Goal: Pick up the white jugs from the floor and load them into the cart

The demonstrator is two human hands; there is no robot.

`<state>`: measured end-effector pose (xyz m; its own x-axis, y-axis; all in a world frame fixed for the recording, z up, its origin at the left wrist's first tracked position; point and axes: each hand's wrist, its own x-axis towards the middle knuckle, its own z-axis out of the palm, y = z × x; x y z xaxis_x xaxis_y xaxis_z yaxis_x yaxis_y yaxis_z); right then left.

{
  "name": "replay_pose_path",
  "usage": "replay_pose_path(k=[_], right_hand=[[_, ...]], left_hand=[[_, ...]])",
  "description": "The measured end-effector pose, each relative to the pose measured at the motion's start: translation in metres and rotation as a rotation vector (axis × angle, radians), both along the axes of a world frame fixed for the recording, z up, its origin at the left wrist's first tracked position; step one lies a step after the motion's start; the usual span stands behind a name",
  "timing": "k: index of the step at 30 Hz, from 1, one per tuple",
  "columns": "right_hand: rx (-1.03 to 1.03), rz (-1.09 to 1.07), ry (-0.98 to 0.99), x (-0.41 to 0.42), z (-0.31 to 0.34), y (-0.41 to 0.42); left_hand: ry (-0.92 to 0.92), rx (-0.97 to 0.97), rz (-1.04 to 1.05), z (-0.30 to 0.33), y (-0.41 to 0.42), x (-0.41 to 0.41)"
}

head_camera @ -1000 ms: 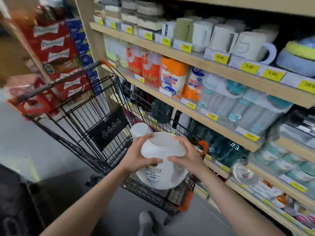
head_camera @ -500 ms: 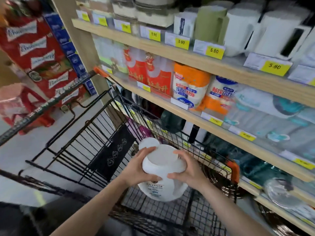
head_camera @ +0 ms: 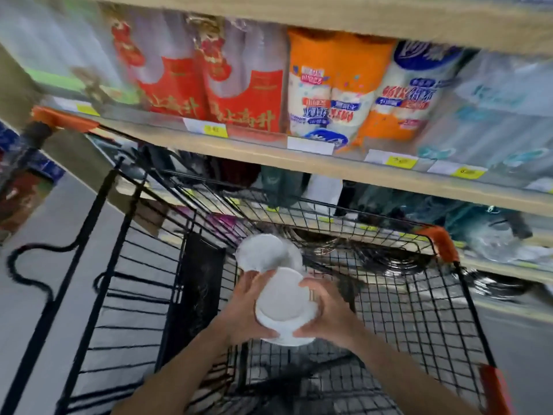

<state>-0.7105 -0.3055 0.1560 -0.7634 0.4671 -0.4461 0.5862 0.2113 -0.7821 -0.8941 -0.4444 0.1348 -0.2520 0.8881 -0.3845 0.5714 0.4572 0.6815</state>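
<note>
Over the cart (head_camera: pixel 443 244) basket, 1 white jug (head_camera: pixel 284 307) is gripped from both sides, the left hand (head_camera: pixel 248 310) and right hand (head_camera: pixel 329 313) clamped on it, their fingers curled around its body. Another white jug (head_camera: pixel 263 253) is seen just beyond it, apparently already inside. The held jug is judged not yet set down. Whether more jugs remain on the floor cannot be told. Shelf (head_camera: pixel 299 151) packs carry red and orange print, too blurred to read.

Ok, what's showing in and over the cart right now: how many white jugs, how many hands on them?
White jugs: 2, one held, one just beyond it inside the cart
Hands gripping the held jug: 2, left hand, right hand
Carts: 1
Total: 5
</note>
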Motion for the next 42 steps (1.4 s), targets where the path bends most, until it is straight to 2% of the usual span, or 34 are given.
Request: replay_pose_path(k=[4,11,13,17,22,25,28,33,36,42], right_hand=[[0.043,-0.03,0.012,-0.018,-0.05,-0.014],[0.071,-0.057,-0.01,-0.032,-0.133,-0.033],[0.063,-0.027,-0.011,-0.033,-0.143,-0.035],[0.084,0.029,-0.03,-0.033,-0.143,-0.035],[0.076,0.15,-0.176,-0.03,-0.107,-0.028],[0.094,0.188,-0.294,-0.013,-0.056,-0.012],[0.002,0.047,-0.315,0.024,0.002,0.005],[0.032,-0.175,-0.335,0.113,0.083,0.024],[-0.004,-0.384,-0.285,0.175,0.103,0.028],[0.053,-0.698,-0.201,0.312,0.124,0.027]], left_hand=[[0.07,0.006,-0.035,-0.054,-0.004,-0.017],[0.199,0.162,-0.107,-0.132,-0.021,-0.031],[0.264,0.151,-0.118,-0.139,-0.022,-0.029],[0.266,0.059,-0.142,-0.134,-0.023,-0.029],[0.371,-0.238,-0.278,-0.094,-0.013,-0.027],[0.413,-0.256,-0.322,-0.044,0.006,-0.019],[0.373,-0.218,-0.357,0.008,0.032,-0.002],[0.323,-0.106,-0.573,0.074,0.084,0.06],[0.326,-0.032,-0.653,0.094,0.117,0.111],[0.272,0.104,-0.821,0.124,0.175,0.253]])
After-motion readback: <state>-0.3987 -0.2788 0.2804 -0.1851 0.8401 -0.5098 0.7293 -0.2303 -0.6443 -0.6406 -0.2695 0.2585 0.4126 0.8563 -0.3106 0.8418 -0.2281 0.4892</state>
